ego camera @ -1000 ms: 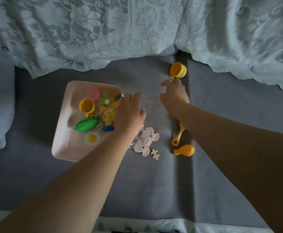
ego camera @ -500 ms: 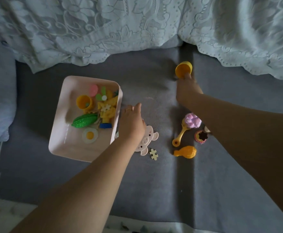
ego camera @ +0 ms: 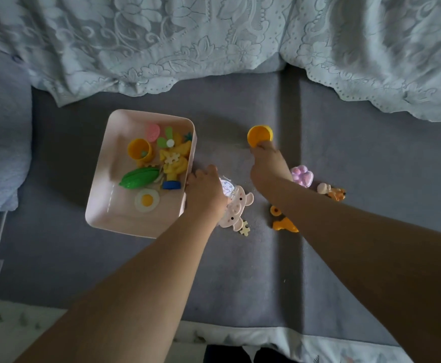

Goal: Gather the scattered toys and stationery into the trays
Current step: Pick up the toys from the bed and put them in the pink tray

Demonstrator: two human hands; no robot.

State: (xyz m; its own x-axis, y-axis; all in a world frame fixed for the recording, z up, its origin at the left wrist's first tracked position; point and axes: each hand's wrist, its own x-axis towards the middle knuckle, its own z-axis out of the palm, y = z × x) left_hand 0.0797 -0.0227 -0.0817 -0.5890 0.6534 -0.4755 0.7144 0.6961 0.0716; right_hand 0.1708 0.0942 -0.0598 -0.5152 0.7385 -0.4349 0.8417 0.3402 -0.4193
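Both arms outstretched: right hand point(ego camera: 267, 170) grip pinches yellow cup point(ego camera: 260, 135); left hand point(ego camera: 205, 195) curled over tray point(ego camera: 97, 205) rim.

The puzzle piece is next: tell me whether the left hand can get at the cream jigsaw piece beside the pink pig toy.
Probably yes. The cream jigsaw piece lies uncovered on the grey cushion, just off the pink pig toy's near edge, and the left hand sits by the pink tray, close by. Only the pig toy crowds it.

Both forearms are bare to the frame's edge, with no sleeves, watch or bracelet showing. The left hand point(ego camera: 205, 195) and right hand point(ego camera: 267, 166) wear no gloves; any ring is too blurred to tell.
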